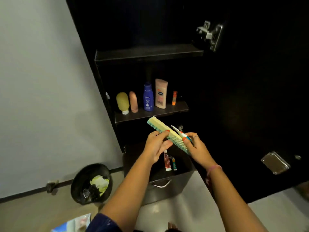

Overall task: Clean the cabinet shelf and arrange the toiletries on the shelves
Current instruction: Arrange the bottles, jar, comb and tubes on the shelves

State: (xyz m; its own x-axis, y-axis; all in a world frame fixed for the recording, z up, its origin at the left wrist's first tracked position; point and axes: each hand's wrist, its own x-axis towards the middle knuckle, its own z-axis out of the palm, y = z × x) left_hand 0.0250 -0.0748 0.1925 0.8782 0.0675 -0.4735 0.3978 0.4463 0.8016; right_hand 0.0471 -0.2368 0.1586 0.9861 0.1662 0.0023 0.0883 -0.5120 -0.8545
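A long yellow-green comb slants in front of the black cabinet, below the middle shelf. My left hand pinches the comb near its middle. My right hand holds the comb's lower end together with a small white tube. On the middle shelf stand a yellow bottle, a pinkish tube, a blue Nivea bottle, a peach lotion bottle and a small orange stick. On the lower shelf lie a red-and-white tube and a small lighter-like item.
The upper shelf carries nothing I can see. The open cabinet door stands at the right with a metal hinge. A black bin with crumpled waste sits on the floor at the left. A drawer handle shows below my arms.
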